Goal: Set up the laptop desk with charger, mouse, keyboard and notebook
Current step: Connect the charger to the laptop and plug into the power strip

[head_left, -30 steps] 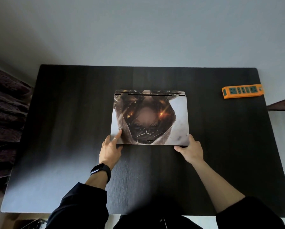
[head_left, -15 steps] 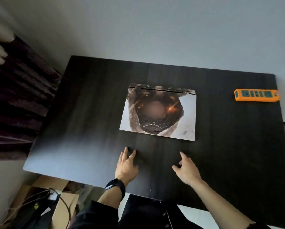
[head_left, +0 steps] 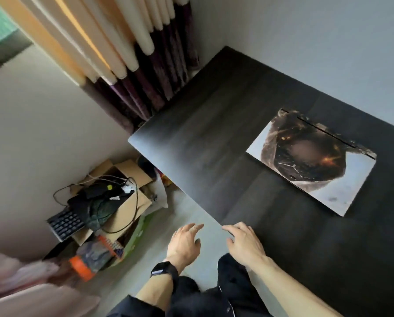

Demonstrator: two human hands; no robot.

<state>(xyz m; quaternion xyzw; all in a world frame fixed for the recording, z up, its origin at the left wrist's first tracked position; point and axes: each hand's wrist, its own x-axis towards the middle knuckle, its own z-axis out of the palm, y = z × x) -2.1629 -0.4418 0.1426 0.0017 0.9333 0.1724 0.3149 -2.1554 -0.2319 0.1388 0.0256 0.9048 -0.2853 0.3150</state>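
The dark wood-grain counter (head_left: 214, 156) ran slantwise across the view, its far side against a pale wall. A pleated curtain (head_left: 150, 85), cream above and dark purple below, hung past its far left corner. The closed laptop (head_left: 312, 163) lay flat on the counter toward the right, its printed lid up and its hinge edge toward the wall, well apart from both hands. On the floor to the left of the counter sat an open cardboard box (head_left: 127, 211) piled with dark gear and looping black cable (head_left: 135, 202). A black keyboard (head_left: 64, 223) leaned at the box's near left side, tilted.

The left hand (head_left: 184, 243) hovered over the floor just off the counter's near left edge, its grip wide and holding nothing. The right hand (head_left: 244, 243) was over the counter's near edge with a loose, empty grip; whether it touched the wood could not be told. A black watch (head_left: 163, 269) circled the left wrist, and a ring (head_left: 192, 229) sat on one left finger.
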